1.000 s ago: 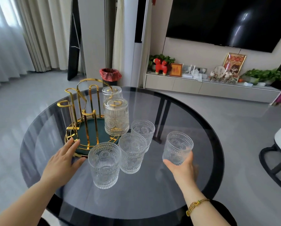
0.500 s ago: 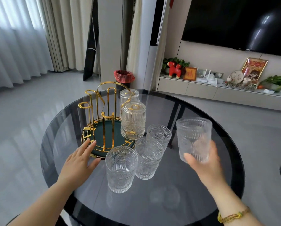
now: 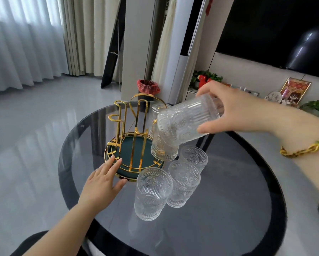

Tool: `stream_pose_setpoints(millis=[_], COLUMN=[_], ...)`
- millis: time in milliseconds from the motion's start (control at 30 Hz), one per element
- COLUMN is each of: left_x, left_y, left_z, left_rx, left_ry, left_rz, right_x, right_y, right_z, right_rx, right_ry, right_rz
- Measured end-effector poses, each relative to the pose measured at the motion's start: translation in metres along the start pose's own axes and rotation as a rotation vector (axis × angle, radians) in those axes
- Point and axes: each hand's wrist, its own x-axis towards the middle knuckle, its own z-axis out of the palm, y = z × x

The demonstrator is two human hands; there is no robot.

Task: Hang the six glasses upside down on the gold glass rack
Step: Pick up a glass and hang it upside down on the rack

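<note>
The gold glass rack (image 3: pixel 134 126) with its dark green round base stands on the round dark glass table (image 3: pixel 229 209). Two glasses hang upside down on its right side; the front one (image 3: pixel 163 150) is partly behind the held glass, the far one (image 3: pixel 157 109) peeks out behind it. My right hand (image 3: pixel 247 111) grips a ribbed clear glass (image 3: pixel 184 121), tipped sideways with its mouth towards the rack, in the air just right of the gold prongs. My left hand (image 3: pixel 104 177) rests flat with fingers spread on the base's front rim. Three glasses (image 3: pixel 153 193) (image 3: pixel 182 183) (image 3: pixel 194 158) stand upright.
The upright glasses cluster right in front of the rack. A red-lined bin (image 3: pixel 148 86) sits on the floor beyond the table. A low cabinet (image 3: pixel 192 95) with plants and ornaments runs along the far wall under a dark screen (image 3: pixel 275 28). Curtains hang at the left.
My right hand lifted its glass off the table, raised it and tipped it over towards the rack. My left hand stayed on the rack's base. My head moved closer.
</note>
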Motion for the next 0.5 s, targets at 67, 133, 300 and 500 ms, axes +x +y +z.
stream_pose_setpoints(millis=[67,133,300,500], left_x=[0.0,0.0,0.0,0.001], left_y=[-0.002,-0.003,-0.006,-0.007], left_z=[0.001,0.002,0.004,0.005], left_rx=[-0.011,-0.023,-0.029,-0.026], left_ry=[0.002,0.008,0.016,0.013], left_rz=[0.007,0.012,0.02,0.024], right_x=[0.019,0.039,0.078,0.101], right_y=[-0.012,-0.024,-0.054,-0.072], right_z=[-0.007,-0.01,-0.004,0.012], right_rx=[-0.058,-0.135,-0.3,-0.391], right_ry=[-0.086,-0.13,-0.209,-0.285], right_rz=[-0.03,-0.07,-0.149,-0.185])
